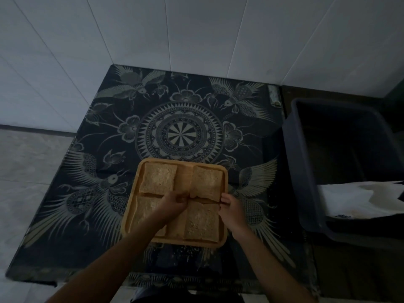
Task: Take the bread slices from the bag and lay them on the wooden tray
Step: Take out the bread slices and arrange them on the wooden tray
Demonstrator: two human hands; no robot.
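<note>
A square wooden tray (225, 178) lies on the patterned dark cloth, and bread slices fill its quarters. One slice (158, 178) is at the far left and one (207, 181) at the far right. Another slice (202, 224) is at the near right, and one (143, 211) at the near left lies partly under my left forearm. My left hand (173, 201) pinches the near left corner of the far right slice. My right hand (229, 207) grips that slice's near right corner at the tray's right rim. No bread bag shows clearly.
A dark plastic bin (306, 162) stands to the right of the table, with white crumpled material (354, 197) inside it. The table, covered with a patterned cloth (181, 132), sits against white tiled walls. Crumbs lie near the tray's front edge.
</note>
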